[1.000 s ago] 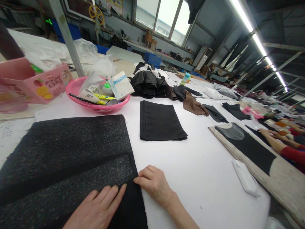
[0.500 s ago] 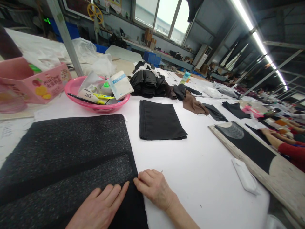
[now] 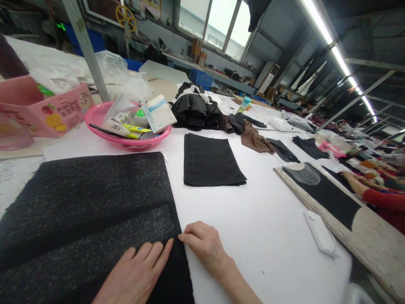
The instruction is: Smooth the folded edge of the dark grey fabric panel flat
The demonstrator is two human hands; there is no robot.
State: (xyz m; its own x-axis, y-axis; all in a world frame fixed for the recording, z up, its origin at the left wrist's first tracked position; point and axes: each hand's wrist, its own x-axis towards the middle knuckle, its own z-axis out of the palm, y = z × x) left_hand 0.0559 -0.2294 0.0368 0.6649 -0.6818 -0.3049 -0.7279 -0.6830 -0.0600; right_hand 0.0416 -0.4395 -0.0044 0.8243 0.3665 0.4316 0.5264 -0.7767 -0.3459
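A large black fabric piece [image 3: 104, 181], speckled on its upper face, covers the left of the white table. Across its lower part lies a narrower speckled strip [image 3: 139, 232], bordered by plain black. My left hand [image 3: 136, 272] rests flat on the strip's lower edge, fingers stretched toward the right. At the fabric's right edge, my right hand [image 3: 205, 247] is closed in a pinch, thumb and forefinger on the cloth border. The two hands' fingertips almost meet. Just beyond them sits a neat stack of black cloth pieces [image 3: 211, 160].
A pink basin [image 3: 133, 145] of pens and small items stands behind the fabric, beside a pink carton [image 3: 53, 114]. Farther back is a bundle of black cloth [image 3: 196, 112]. On the right are a board [image 3: 376, 253], a white device [image 3: 319, 234] and another person's red sleeve [image 3: 386, 200].
My right hand has shifted very slightly upward at the fabric's edge, its pinch looking tighter. My left hand stays pressed on the strip. The whole view has drifted a little.
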